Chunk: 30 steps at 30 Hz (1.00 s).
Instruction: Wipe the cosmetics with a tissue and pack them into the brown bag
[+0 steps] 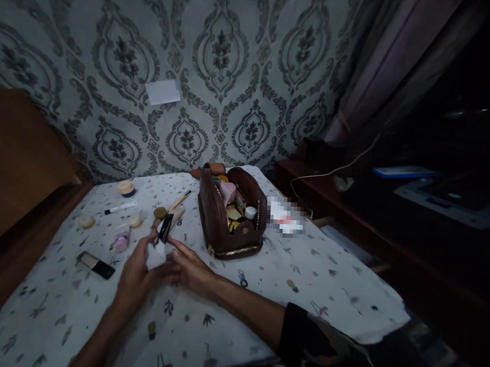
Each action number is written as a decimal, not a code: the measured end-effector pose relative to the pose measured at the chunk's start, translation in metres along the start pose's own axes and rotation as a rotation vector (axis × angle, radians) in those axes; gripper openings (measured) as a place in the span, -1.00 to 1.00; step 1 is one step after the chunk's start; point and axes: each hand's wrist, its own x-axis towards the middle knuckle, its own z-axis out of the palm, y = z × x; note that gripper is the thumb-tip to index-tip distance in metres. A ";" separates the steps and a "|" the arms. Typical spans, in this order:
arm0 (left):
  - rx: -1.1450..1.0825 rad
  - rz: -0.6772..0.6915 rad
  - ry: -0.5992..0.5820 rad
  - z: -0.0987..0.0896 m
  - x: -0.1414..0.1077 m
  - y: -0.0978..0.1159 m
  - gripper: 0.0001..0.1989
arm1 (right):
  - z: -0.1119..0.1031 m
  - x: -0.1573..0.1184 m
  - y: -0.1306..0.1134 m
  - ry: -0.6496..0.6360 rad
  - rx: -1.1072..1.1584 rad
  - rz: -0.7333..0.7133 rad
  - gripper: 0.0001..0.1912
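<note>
Both hands meet over the front left of the table. My left hand [138,265] is closed round a white tissue-like piece [156,255] and a black item [165,229] that stands up above it. My right hand [188,267] touches the white piece from the right, its fingers curled and partly hidden behind it. Right of the hands stands an open brown bag [230,242], packed with cosmetics, among them a pink item [228,193] and a small white-lidded jar [250,212].
Around the hands lie a pink tube [121,240], a black-and-clear bottle [96,265], a round jar [126,188], a white tube [121,208] and a brush [180,200]. A patterned wall [220,96] rises behind the table [206,322]; a brown panel [22,163] stands left.
</note>
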 end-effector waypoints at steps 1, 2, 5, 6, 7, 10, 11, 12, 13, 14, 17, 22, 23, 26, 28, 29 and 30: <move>-0.009 0.027 -0.002 0.007 -0.004 0.005 -0.42 | 0.001 0.001 0.003 0.017 -0.001 -0.014 -0.28; -0.008 0.054 -0.004 0.012 -0.008 0.009 -0.39 | 0.003 0.002 0.005 0.036 -0.011 -0.034 -0.33; 0.020 0.122 -0.008 0.022 -0.012 0.014 -0.35 | 0.006 0.003 0.007 0.077 -0.056 -0.094 -0.42; 0.027 0.153 -0.012 0.023 -0.012 0.015 -0.35 | 0.006 0.003 0.006 0.086 -0.071 -0.108 -0.42; 0.034 0.185 -0.010 0.023 -0.012 0.015 -0.35 | 0.005 0.002 0.004 0.096 -0.083 -0.123 -0.41; 0.073 0.294 0.036 0.023 -0.012 0.017 -0.35 | 0.003 -0.001 0.000 0.109 -0.129 -0.143 -0.36; 0.104 0.334 0.050 0.023 -0.013 0.018 -0.36 | 0.002 -0.002 -0.001 0.107 -0.147 -0.146 -0.37; 0.145 0.381 0.061 0.025 -0.013 0.019 -0.38 | 0.002 -0.004 -0.001 0.104 -0.166 -0.149 -0.39; 0.189 0.436 0.063 0.027 -0.013 0.020 -0.39 | 0.002 -0.005 -0.001 0.104 -0.189 -0.153 -0.43; 0.232 0.494 0.057 0.029 -0.012 0.021 -0.40 | 0.002 -0.007 -0.001 0.110 -0.220 -0.159 -0.49; 0.316 0.598 0.035 0.034 -0.004 0.024 -0.43 | 0.004 -0.011 -0.002 0.160 -0.325 -0.147 -0.69; 0.335 0.507 0.064 0.028 0.024 0.025 -0.59 | 0.006 -0.015 -0.010 0.088 -0.416 -0.119 -0.63; 0.317 0.463 0.073 0.026 0.031 0.024 -0.61 | 0.006 -0.016 -0.012 0.058 -0.432 -0.113 -0.58; 0.156 0.332 0.061 0.017 0.048 0.019 -0.63 | 0.005 -0.018 -0.014 -0.011 -0.465 -0.070 -0.38; -0.043 0.199 0.009 0.014 0.054 0.014 -0.63 | 0.004 -0.019 -0.013 -0.038 -0.472 -0.040 -0.29; -0.164 0.100 -0.020 0.014 0.056 0.012 -0.62 | 0.003 -0.019 -0.013 -0.048 -0.474 -0.023 -0.26; -0.294 -0.009 -0.041 0.014 0.056 0.009 -0.61 | 0.003 -0.020 -0.012 -0.057 -0.474 -0.006 -0.24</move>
